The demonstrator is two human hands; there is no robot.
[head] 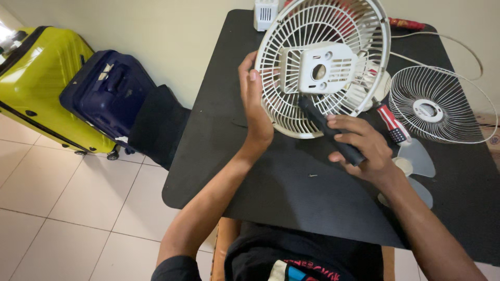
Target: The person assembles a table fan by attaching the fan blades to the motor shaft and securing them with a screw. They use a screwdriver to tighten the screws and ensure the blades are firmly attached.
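Left hand (255, 106) steadies the white rear fan guard (323, 65) upright on the table (291, 187) while the right hand (362, 148), clenched on a black-handled screwdriver (330, 130), seems to work at the guard's centre plate (325, 67), where keeping the tip seated matters next.

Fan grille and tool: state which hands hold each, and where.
Left hand grips the white rear fan grille by its rim; right hand holds the black-handled screwdriver by its handle.

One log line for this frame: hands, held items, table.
left hand: steadies white rear fan guard upright | right hand: grips black-handled tool against guard | black table: wire front guard, fan blade
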